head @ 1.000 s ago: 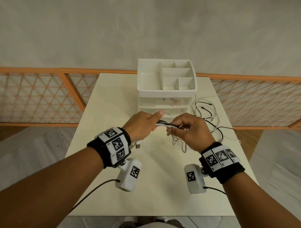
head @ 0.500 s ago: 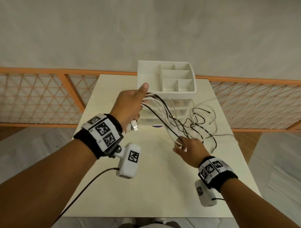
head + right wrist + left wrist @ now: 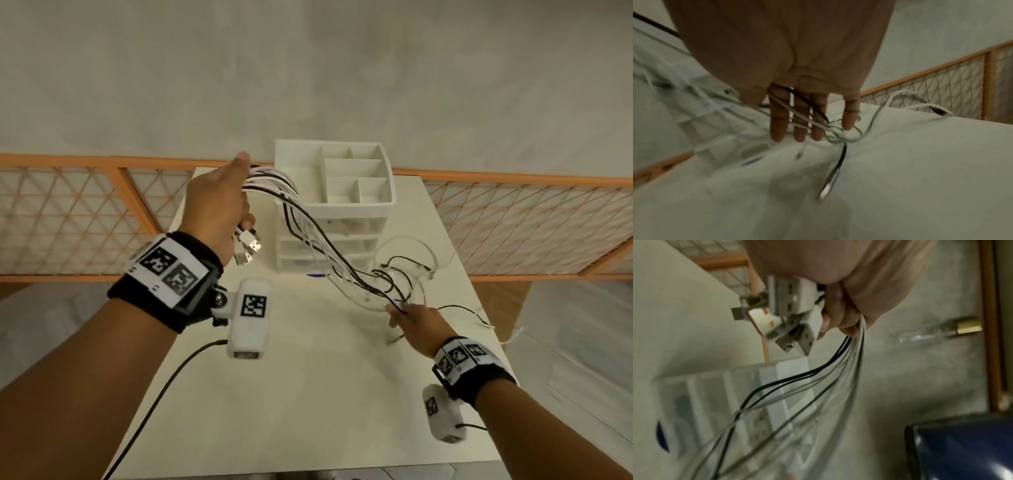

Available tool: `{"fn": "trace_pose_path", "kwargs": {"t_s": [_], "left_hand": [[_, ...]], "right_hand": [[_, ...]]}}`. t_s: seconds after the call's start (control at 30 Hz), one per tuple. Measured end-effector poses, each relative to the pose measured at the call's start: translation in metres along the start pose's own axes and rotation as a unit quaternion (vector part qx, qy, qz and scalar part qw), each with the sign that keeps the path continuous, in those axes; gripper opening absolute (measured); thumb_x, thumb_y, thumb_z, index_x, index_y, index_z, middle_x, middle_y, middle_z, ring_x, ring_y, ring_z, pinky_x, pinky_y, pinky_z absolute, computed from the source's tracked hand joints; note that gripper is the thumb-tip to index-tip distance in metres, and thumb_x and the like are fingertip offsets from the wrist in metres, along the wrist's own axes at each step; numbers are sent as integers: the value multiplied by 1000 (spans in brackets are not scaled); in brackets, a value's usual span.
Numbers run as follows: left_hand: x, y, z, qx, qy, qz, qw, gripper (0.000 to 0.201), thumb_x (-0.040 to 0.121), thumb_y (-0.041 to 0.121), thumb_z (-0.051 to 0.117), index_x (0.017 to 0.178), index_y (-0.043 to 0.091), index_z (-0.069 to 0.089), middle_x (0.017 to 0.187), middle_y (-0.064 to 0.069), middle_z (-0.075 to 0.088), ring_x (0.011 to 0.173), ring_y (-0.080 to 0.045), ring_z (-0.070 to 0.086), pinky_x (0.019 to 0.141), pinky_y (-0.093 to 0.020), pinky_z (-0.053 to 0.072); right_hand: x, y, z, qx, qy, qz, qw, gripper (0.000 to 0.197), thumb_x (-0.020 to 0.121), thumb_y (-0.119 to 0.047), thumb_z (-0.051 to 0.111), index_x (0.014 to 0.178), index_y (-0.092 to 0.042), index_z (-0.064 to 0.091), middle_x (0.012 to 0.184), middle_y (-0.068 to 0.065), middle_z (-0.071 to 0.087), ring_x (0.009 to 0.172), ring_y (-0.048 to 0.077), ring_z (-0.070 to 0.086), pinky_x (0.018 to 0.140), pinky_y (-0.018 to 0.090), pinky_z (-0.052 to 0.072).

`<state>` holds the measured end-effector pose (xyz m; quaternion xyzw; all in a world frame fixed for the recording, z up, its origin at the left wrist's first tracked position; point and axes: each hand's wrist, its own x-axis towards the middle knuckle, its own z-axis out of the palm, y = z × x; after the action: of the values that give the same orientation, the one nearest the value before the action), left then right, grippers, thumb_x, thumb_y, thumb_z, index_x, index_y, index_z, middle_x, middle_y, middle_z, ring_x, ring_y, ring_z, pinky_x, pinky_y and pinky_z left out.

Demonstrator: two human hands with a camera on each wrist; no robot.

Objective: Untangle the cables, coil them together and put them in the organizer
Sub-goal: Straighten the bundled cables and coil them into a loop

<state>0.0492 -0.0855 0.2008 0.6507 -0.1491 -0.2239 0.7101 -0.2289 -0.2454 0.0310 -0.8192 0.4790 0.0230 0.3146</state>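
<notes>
My left hand is raised above the table's far left part, fingers curled tight round a bundle of cables; the USB plugs hang in a bunch below my fist, at least 4 of them in the left wrist view, though blur keeps me from an exact count. From the fist the cables arc to the right, past the front of the organizer, and slope down to my right hand. I can make out at least 2 black strands among several white ones; beyond that they overlap too much to count. My right hand sits low over the table, its 4 fingers straight and spread, with white and black strands threaded between them rather than gripped. Past those fingers the loose ends lie in loops on the table's right side, 1 white end trailing toward the right edge. The organizer stands at the table's far end: a white top tray split into 5 open compartments with nothing visible in them, and drawers stacked under it whose contents I cannot tell.
</notes>
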Motion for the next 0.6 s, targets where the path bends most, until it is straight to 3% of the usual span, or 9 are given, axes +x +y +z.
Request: {"fn": "trace_pose_path", "kwargs": {"t_s": [0.07, 0.13, 0.23, 0.33, 0.4, 0.47, 0.5, 0.53, 0.6], "left_hand": [[1, -17, 3, 129, -34, 32, 991, 41, 96, 42, 58, 63, 19, 51, 52, 0, 36, 44, -19, 35, 50, -28, 36], [3, -41, 2, 272, -59, 43, 959, 50, 97, 45, 53, 59, 15, 42, 54, -3, 39, 53, -24, 43, 59, -33, 38], [5, -65, -6, 334, -52, 29, 941, 52, 100, 43, 47, 58, 13, 38, 54, -5, 39, 60, -29, 46, 64, -37, 38], [9, -55, -9, 193, -6, 2, 981, 46, 101, 40, 46, 64, 14, 48, 53, -1, 40, 48, -23, 38, 55, -32, 36], [11, -34, -10, 81, 22, -12, 996, 39, 102, 36, 46, 69, 16, 51, 47, 4, 39, 39, -15, 35, 49, -27, 33], [9, -15, -13, 4, 14, -4, 1000, 35, 102, 31, 46, 70, 17, 47, 42, 9, 36, 35, -11, 30, 46, -27, 30], [8, -10, -14, -4, -2, 4, 1000, 35, 102, 30, 46, 69, 18, 44, 41, 10, 34, 35, -11, 29, 46, -27, 29], [5, -8, -15, 11, -22, 15, 1000, 36, 103, 30, 46, 68, 19, 42, 41, 12, 34, 38, -11, 29, 45, -27, 29], [-2, -12, -16, 79, -62, 32, 994, 38, 104, 33, 46, 69, 18, 41, 42, 14, 34, 43, -12, 29, 46, -27, 30]], "right_hand": [[10, -10, -22, 30, 48, -28, 998, 31, 103, -41, 44, 89, -31, 70, 112, 10, 71, 109, 31, 64, 84, 28, 45], [15, -31, -54, 60, 144, -79, 985, 27, 99, -54, 36, 94, -52, 62, 146, 12, 53, 130, 27, 53, 111, 36, 37], [5, -61, -104, 135, 275, -128, 943, 37, 102, -51, 37, 105, -33, 69, 167, 4, 17, 147, 26, 32, 115, 33, 24], [-4, -60, -100, 160, 317, -177, 918, 18, 103, -33, 51, 102, -30, 69, 154, 7, 45, 137, 24, 46, 107, 28, 31], [-5, -39, -60, 75, 268, -178, 944, 14, 96, -26, 63, 106, -27, 72, 128, 12, 67, 118, 33, 63, 95, 29, 43], [-11, -15, -8, -93, 46, -115, 988, 37, 90, -30, 66, 126, -26, 66, 140, 4, 59, 129, 30, 56, 102, 38, 44], [-14, -6, 9, -165, -55, -93, 980, 53, 88, -29, 65, 139, -33, 54, 154, -2, 45, 141, 24, 44, 111, 42, 37], [-16, -4, 16, -183, -99, -87, 974, 65, 85, -24, 62, 146, -37, 44, 160, -6, 34, 147, 20, 35, 117, 43, 32], [-17, -21, 5, -83, -59, -122, 987, 67, 75, -15, 60, 138, -38, 51, 155, -6, 42, 143, 20, 39, 116, 43, 34]]}}
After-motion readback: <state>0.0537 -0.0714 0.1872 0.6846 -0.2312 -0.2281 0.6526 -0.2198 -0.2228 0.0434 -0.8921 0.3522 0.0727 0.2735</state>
